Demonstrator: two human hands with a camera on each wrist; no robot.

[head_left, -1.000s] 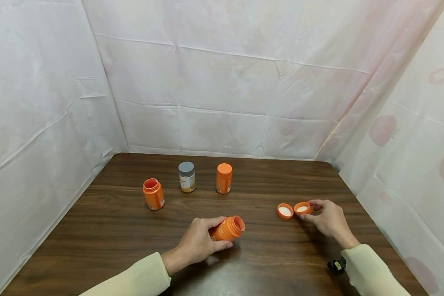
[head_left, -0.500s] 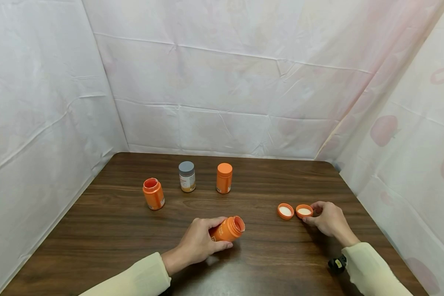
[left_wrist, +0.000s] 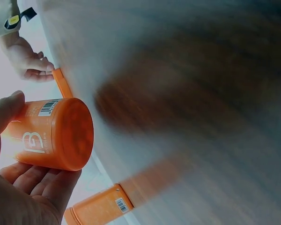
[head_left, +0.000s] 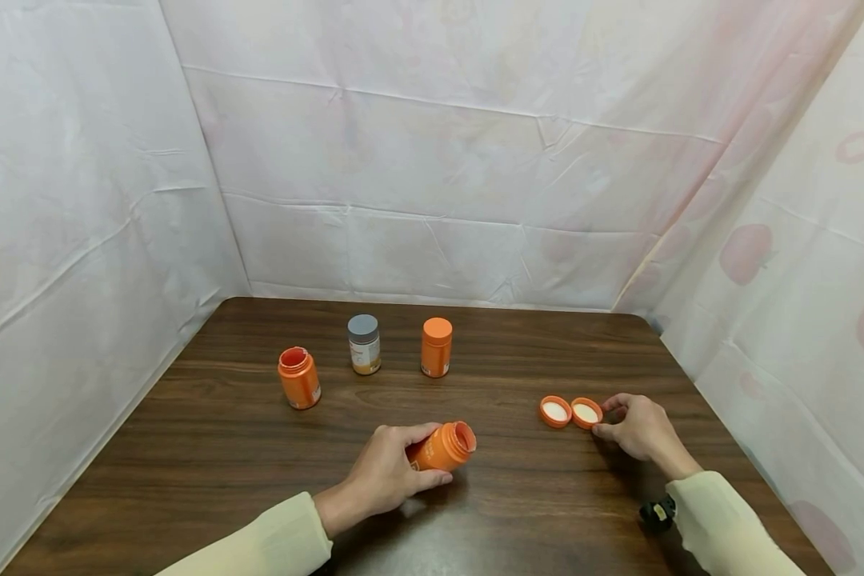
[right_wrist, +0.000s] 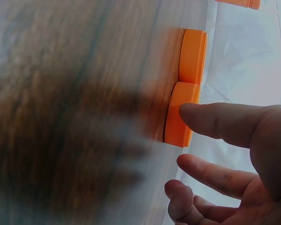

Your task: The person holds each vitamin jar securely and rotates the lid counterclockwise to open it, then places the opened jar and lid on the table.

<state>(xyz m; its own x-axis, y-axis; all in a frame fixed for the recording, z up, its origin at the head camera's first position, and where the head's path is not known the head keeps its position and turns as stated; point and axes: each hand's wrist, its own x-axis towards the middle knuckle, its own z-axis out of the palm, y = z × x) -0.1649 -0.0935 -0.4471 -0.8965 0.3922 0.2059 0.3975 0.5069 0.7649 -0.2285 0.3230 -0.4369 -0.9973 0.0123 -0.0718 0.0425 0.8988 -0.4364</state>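
My left hand (head_left: pixel 389 472) grips an open orange bottle (head_left: pixel 442 448), thumb on one side and fingers on the other. The bottle is tilted, its mouth facing right; the left wrist view shows its base and barcode. On the right, two orange lids lie inner side up with pale liners. The left lid (head_left: pixel 555 411) touches the right lid (head_left: pixel 586 413). My right hand (head_left: pixel 641 426) is at the right lid's edge. In the right wrist view, the thumb (right_wrist: pixel 220 123) is against that lid's side, while the other fingers (right_wrist: pixel 215 176) stand apart from it, loosely bent.
Another uncapped orange bottle (head_left: pixel 300 382) stands at the left. Farther back are a grey-lidded jar (head_left: pixel 364 346) and a capped orange bottle (head_left: pixel 436 349), both upright. The brown wooden table (head_left: pixel 209 448) ends at white cloth walls (head_left: pixel 432 160) behind and at the sides.
The right lid, tilted at my right fingers a second ago, now lies flat. It has slid left against the other lid, and my fingers have loosened from it. The left hand holds still.
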